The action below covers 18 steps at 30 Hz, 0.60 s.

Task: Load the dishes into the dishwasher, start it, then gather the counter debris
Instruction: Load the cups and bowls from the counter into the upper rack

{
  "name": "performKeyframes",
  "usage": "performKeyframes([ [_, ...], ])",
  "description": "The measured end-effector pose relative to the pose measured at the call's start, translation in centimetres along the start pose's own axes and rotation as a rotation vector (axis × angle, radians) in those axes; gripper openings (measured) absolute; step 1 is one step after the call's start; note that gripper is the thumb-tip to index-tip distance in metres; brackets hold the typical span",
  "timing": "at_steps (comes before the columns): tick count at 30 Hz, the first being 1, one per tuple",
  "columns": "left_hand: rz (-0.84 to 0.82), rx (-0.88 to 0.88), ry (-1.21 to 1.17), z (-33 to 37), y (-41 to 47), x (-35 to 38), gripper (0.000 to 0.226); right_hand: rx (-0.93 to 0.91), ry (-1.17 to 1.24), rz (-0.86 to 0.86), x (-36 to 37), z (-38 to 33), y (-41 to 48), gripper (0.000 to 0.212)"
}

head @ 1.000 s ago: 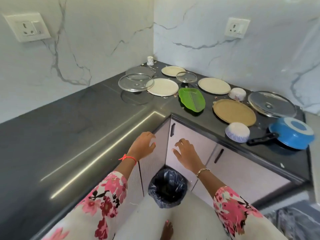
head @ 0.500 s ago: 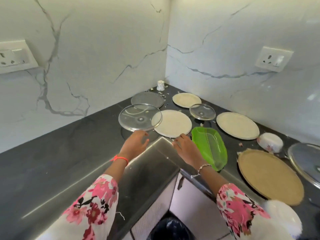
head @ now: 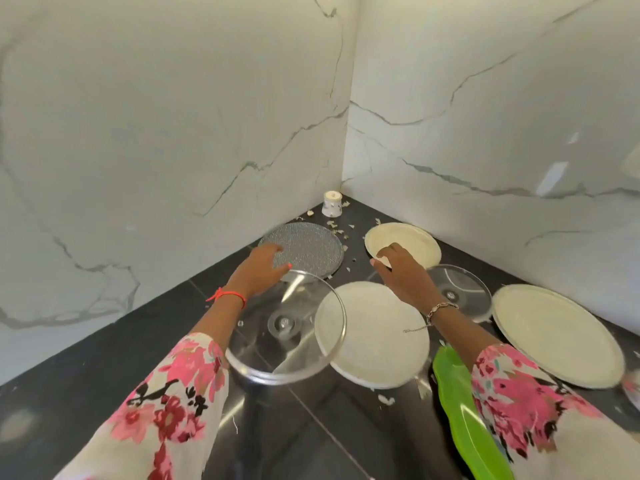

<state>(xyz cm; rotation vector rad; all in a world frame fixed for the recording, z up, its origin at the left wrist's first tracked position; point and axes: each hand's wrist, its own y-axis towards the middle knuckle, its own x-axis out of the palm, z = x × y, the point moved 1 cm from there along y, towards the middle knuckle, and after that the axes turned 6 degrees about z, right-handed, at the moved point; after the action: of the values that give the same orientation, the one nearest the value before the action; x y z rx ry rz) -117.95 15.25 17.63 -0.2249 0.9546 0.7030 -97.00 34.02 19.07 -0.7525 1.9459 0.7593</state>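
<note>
Left hand reached toward the corner of the dark counter with its fingers loosely spread and nothing gripped; the fingertips lay over the near edge of a grey speckled round plate, though whether they pressed on it could not be told; an orange thread band circled the wrist, and a floral sleeve covered the forearm; just below the hand a large glass lid with a central knob sat tilted, its right rim overlapping a cream plate; behind the grey plate a small white cup stood upside down in the corner, with pale food scraps scattered around it; right hand was partly curled over the near rim of a smaller cream plate, thumb at the edge and fingers on the plate's face, apparently taking hold of it but not clearly clamped; a chain bracelet hung at that wrist; just right of the wrist lay a smaller glass lid, partly hidden by the arm; further right a large cream platter rested flat on the counter; near the bottom right edge a green leaf-shaped tray ran under the right sleeve.
</note>
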Motion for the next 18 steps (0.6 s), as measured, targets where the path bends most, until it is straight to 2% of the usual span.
performKeyframes([
  [11, -0.182, -0.147, 0.079, -9.1, 8.1, 0.6, 0.061, -0.023, -0.009, -0.167, 5.4, 1.7, 16.5, 0.044],
  [15, -0.215, -0.116, 0.173, -12.2, 9.5, 2.1, 0.067, -0.042, 0.008, -0.200, 8.2, 1.9, 22.0, 0.053],
  [18, -0.177, -0.037, 0.270, -13.9, 9.7, 3.2, 0.077, -0.052, 0.063, -0.204, 10.0, 2.2, 25.7, 0.055],
])
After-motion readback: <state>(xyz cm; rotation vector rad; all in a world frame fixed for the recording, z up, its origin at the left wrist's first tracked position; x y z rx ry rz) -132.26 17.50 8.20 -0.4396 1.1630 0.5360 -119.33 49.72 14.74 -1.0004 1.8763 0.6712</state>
